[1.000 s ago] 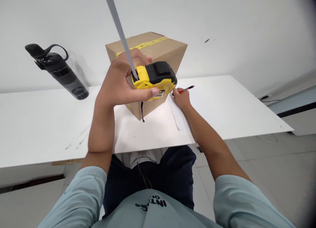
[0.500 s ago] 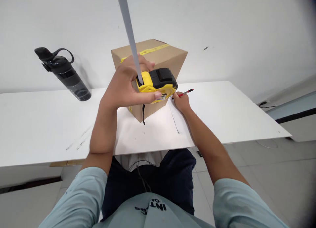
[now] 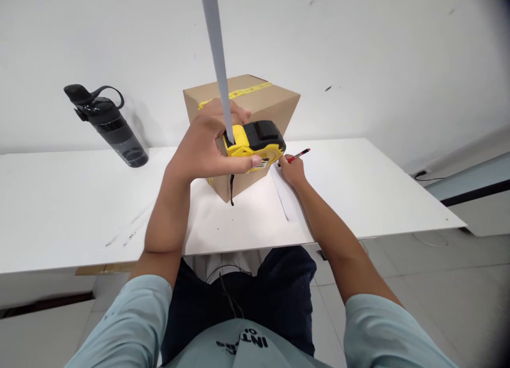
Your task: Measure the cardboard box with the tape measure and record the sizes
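Around the yellow-and-black tape measure, the left hand's fingers are clamped, thumb along its near side, a grip unchanged over the last second. The right hand's fingers are pinched on a red pen over the paper; its writing tip is too small to make out. From the tape's mouth the grey blade rises out of view, now looking more upright than a second ago. Behind the tape stands the cardboard box, on the white surface, with a dark bottle well to its left. Box and bottle have sunk together in view, probably a head tilt rather than a push, so the work seems held steady, tape out and pen at the ready.
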Demonstrator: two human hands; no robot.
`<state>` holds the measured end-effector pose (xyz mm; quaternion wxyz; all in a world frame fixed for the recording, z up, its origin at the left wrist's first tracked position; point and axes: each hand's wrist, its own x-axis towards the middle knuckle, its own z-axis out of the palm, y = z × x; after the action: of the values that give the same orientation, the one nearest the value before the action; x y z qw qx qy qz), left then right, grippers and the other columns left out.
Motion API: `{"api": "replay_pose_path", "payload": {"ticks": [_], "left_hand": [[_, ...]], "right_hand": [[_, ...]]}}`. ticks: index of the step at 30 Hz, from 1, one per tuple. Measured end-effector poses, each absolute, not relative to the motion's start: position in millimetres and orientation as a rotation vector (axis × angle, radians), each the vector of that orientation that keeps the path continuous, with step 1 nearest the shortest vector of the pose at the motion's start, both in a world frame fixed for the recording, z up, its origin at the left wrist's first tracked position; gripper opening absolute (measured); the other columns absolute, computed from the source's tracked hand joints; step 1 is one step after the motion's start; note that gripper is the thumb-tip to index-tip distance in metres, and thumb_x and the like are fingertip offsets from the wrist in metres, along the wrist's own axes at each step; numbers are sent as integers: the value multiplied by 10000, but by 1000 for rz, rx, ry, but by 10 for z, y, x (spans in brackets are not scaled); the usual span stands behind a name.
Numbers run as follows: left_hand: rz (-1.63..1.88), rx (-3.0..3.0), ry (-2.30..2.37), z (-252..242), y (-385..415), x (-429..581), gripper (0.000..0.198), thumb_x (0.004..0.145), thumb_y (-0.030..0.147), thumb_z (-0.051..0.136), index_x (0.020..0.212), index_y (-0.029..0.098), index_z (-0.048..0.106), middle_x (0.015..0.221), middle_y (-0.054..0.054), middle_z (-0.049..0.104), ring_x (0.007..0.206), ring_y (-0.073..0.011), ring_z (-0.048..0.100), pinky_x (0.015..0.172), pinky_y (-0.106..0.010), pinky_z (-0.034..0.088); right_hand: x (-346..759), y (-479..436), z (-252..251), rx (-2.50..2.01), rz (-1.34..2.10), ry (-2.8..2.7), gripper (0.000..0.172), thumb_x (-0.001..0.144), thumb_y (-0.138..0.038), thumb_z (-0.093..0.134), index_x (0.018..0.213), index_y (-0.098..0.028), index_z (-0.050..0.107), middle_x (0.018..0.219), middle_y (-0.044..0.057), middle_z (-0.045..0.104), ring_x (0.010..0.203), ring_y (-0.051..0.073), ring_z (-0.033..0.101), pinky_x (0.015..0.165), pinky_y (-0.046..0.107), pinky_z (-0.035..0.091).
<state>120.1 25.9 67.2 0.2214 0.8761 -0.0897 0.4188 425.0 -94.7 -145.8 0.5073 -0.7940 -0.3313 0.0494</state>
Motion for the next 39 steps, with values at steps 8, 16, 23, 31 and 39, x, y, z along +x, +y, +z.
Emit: {"api": "replay_pose_path", "payload": {"ticks": [8, 16, 23, 31, 39], "left_hand": [[1141, 2450, -276, 670, 248, 1199, 331, 741, 454, 881, 739, 289, 594, 1061, 2, 781, 1212, -337, 769, 1079, -555, 618], [1109, 2440, -273, 691, 237, 1202, 335, 746, 465, 897, 739, 266, 628, 1052, -37, 781, 1137, -316, 757, 1027, -554, 623], [1101, 2428, -245, 702, 257, 1224, 388, 723, 533, 917, 746, 273, 631, 1015, -33, 774, 1167, -353, 743, 1087, -612, 592], [1057, 2476, -307, 709, 284, 1228, 394, 761, 560, 922, 796, 262, 665, 1064, -72, 765, 1135, -352, 721, 1157, -679, 528], [1069, 2490, -214, 690, 229, 1199, 398, 749, 557, 903, 824, 264, 644, 1079, -37, 763, 1143, -343, 751, 1278, -673, 448]], "right_hand": [[4162, -933, -1367, -1943, 125, -658, 352, 926, -362, 561, 606, -253, 461, 576, -14, 490, 656, 163, 446, 708, 335, 421], [4115, -956, -1337, -1927, 98, -636, 392, 948, -356, 548, 587, -238, 452, 570, -20, 499, 662, 142, 448, 725, 315, 401], [4171, -956, -1369, -1946, 111, -610, 332, 919, -322, 557, 603, -235, 505, 544, -25, 478, 641, 150, 429, 687, 321, 368], [4218, -954, -1409, -1931, 128, -624, 369, 942, -431, 575, 634, -228, 544, 586, -7, 532, 673, 159, 487, 719, 308, 415], [4182, -971, -1362, -1935, 92, -586, 395, 980, -408, 502, 630, -229, 542, 611, 5, 554, 691, 167, 505, 746, 321, 425]]}}
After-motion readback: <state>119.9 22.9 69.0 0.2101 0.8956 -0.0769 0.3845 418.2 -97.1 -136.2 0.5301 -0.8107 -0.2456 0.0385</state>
